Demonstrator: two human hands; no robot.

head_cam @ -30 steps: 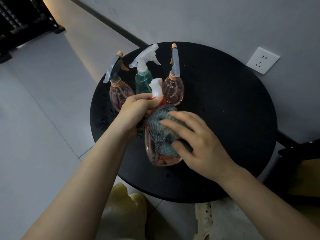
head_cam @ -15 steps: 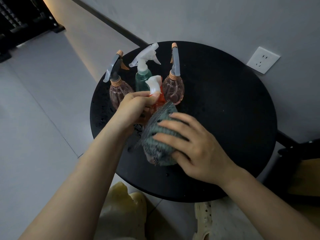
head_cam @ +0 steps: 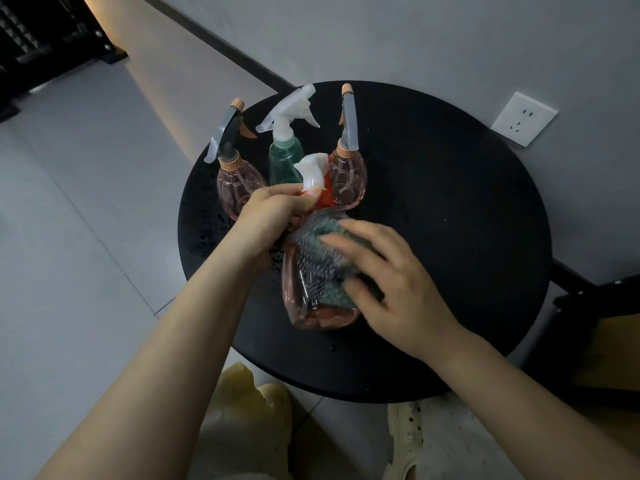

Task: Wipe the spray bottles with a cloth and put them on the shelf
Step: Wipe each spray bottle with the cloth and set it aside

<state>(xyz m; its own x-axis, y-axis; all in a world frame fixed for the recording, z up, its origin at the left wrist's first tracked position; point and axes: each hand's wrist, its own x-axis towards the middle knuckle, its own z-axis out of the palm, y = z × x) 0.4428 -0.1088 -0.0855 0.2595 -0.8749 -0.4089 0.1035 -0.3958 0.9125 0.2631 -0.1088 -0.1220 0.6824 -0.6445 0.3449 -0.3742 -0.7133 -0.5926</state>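
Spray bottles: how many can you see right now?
4. Three stand at the table's far left: a pink one, a green one and another pink one. The fourth, pink, is gripped by the left hand under the cloth.

Both forearms are bare to the frame's edge with no sleeves, rings or watch on the hands, and below the near rim of the round black surface [head_cam: 450, 202] the feet wear pale cream-yellow foam clogs [head_cam: 420, 441], the right one perforated with round holes.
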